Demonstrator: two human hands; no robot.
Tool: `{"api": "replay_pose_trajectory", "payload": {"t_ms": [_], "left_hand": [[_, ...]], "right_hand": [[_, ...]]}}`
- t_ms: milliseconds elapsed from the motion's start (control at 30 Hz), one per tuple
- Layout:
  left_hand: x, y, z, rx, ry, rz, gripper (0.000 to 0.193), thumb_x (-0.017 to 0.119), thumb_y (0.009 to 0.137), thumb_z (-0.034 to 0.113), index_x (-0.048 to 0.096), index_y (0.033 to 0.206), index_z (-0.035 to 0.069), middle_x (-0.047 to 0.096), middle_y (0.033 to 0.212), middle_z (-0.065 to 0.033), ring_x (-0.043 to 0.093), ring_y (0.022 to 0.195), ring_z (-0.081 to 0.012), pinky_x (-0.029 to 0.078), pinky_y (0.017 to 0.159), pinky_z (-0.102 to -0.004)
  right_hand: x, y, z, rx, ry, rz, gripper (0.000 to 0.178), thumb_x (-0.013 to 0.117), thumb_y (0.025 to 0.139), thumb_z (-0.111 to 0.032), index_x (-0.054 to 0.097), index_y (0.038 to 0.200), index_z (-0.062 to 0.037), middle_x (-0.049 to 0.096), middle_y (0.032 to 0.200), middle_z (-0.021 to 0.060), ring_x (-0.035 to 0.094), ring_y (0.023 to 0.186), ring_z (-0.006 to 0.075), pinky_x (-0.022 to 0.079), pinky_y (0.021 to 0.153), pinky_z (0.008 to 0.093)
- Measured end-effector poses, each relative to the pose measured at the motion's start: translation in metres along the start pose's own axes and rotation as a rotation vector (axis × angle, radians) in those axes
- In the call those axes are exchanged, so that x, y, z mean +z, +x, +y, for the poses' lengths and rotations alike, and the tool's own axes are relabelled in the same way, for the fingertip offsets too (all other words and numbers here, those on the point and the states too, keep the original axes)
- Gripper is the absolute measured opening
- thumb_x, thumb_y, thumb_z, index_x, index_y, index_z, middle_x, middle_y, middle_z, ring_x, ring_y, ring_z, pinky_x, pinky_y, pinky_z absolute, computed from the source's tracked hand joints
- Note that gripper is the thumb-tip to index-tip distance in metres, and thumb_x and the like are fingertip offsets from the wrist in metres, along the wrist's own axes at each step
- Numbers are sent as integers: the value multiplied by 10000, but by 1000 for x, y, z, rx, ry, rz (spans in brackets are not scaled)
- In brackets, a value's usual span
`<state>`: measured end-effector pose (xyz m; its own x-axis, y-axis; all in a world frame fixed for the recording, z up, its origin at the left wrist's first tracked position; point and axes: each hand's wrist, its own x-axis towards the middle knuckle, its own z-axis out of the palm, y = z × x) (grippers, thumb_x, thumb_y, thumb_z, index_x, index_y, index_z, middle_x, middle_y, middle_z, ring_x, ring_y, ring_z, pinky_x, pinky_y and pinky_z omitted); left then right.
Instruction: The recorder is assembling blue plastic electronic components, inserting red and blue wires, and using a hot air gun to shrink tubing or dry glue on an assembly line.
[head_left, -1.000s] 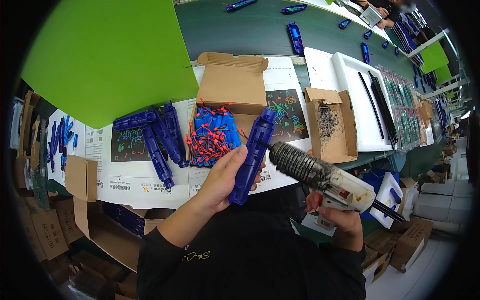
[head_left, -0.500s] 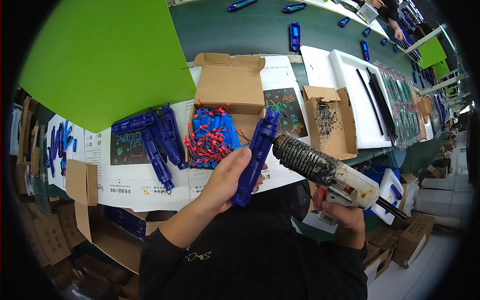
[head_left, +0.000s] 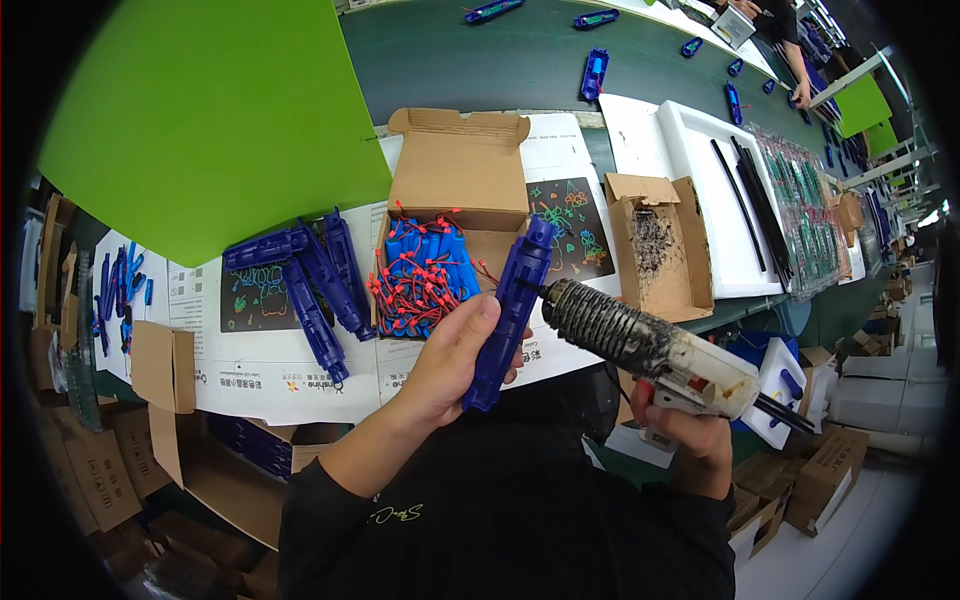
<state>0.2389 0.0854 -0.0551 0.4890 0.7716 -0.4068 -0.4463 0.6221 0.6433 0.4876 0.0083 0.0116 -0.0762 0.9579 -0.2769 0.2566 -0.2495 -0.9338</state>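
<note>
My left hand (head_left: 455,360) is closed round the lower part of a long dark blue plastic housing (head_left: 513,305), held tilted with its far end leaning right. In my right hand (head_left: 690,430) is a hot glue gun (head_left: 650,345), white with a coiled, blackened barrel. Its nozzle meets or nearly meets the housing's right side; actual contact is too small to tell. Black glue sticks (head_left: 785,412) poke out of the gun's rear. Behind the housing stands an open cardboard box (head_left: 458,165) of blue cylindrical batteries (head_left: 430,265) with red leads. More blue housings (head_left: 315,275) lie piled to the left.
A soot-stained cardboard box (head_left: 690,250) and a white foam tray (head_left: 690,150) with black sticks (head_left: 762,215) are at the right. A green panel (head_left: 210,120) rises at the left. Across the back runs a green conveyor (head_left: 430,60) carrying blue housings; another person's hand (head_left: 800,93) reaches there.
The glue gun's nozzle has shifted slightly down along the housing and left. Housings on the conveyor have moved a little to the right. The other person's hand has moved lower.
</note>
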Motion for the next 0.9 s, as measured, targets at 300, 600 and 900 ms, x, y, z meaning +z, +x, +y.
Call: {"api": "replay_pose_trajectory", "payload": {"t_ms": [300, 600, 900], "left_hand": [[-3, 1, 0, -4, 17, -25, 382, 441, 948, 379, 491, 1088, 26, 571, 899, -60, 566, 698, -95, 482, 585, -231], [-4, -1, -3, 21, 64, -24, 374, 452, 945, 375, 492, 1098, 35, 571, 896, -49, 566, 700, -86, 478, 582, -221], [-3, 0, -4, 65, 127, -5, 386, 468, 943, 348, 478, 1154, 25, 578, 897, -48, 563, 692, -86, 476, 580, -219]], "right_hand": [[9, 7, -8, -40, 232, 13, 422, 563, 583, -23, 525, 994, 62, 573, 775, 133, 576, 739, 221, 464, 660, 310], [8, 5, -16, -66, 250, 27, 405, 518, 534, 44, 573, 933, 81, 604, 871, 161, 590, 894, 284, 466, 812, 380], [5, 2, -24, -27, 294, 45, 421, 532, 537, 24, 567, 953, 78, 596, 839, 158, 602, 854, 303, 477, 825, 411]]}}
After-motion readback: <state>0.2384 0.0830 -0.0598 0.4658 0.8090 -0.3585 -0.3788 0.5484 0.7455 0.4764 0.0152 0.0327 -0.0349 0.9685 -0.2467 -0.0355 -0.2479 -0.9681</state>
